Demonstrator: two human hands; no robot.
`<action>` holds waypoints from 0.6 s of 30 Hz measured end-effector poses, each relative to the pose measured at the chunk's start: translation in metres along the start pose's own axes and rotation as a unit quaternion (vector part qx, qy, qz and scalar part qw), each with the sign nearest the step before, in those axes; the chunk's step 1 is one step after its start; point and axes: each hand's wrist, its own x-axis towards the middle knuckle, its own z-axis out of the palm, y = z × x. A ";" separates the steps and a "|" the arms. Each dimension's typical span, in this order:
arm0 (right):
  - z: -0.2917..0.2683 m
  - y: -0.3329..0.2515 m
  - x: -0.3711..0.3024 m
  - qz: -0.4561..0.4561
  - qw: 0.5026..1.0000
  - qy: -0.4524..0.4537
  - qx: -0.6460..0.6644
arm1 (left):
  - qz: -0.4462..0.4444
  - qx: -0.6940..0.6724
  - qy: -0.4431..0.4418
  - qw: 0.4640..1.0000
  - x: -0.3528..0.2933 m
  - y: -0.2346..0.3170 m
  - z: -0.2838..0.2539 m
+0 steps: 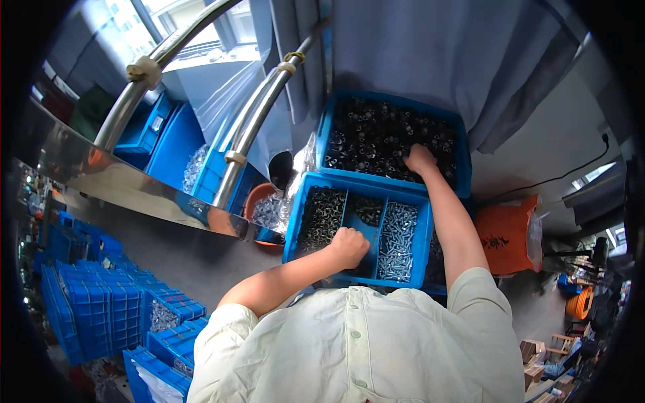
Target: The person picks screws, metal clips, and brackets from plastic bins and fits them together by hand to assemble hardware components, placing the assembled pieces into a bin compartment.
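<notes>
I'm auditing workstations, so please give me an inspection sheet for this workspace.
Surface: hidden beneath front bin and rear bin.
Things: front bin holds screws, metal pieces and dark pieces; rear bin holds black parts.
Clutter: orange bag at right; crates stacked at left.
Hands: left hand at front bin's middle compartment, right hand among black parts; grips unclear.
Cables: one black cable, right.
Surroundings: curtain behind rear bin; metal rail at left.
</notes>
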 end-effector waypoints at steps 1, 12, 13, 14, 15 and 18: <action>-0.004 -0.001 -0.003 0.012 0.996 -0.026 0.085 | -0.010 -0.071 0.001 0.997 -0.003 -0.003 -0.010; 0.003 -0.032 -0.140 0.069 0.482 -0.348 0.801 | -0.003 -0.328 0.094 0.940 -0.035 -0.058 -0.106; 0.011 -0.036 -0.151 0.068 0.482 -0.343 0.804 | 0.004 -0.297 0.103 0.949 -0.036 -0.057 -0.116; 0.022 -0.037 -0.160 0.105 0.477 -0.319 0.813 | 0.011 -0.296 0.101 0.950 -0.032 -0.055 -0.124; 0.032 -0.037 -0.168 0.142 0.470 -0.294 0.820 | 0.023 -0.275 0.101 0.956 -0.025 -0.049 -0.132; 0.067 -0.032 -0.190 0.089 0.539 -0.208 0.811 | 0.045 -0.228 0.103 0.967 -0.003 -0.024 -0.136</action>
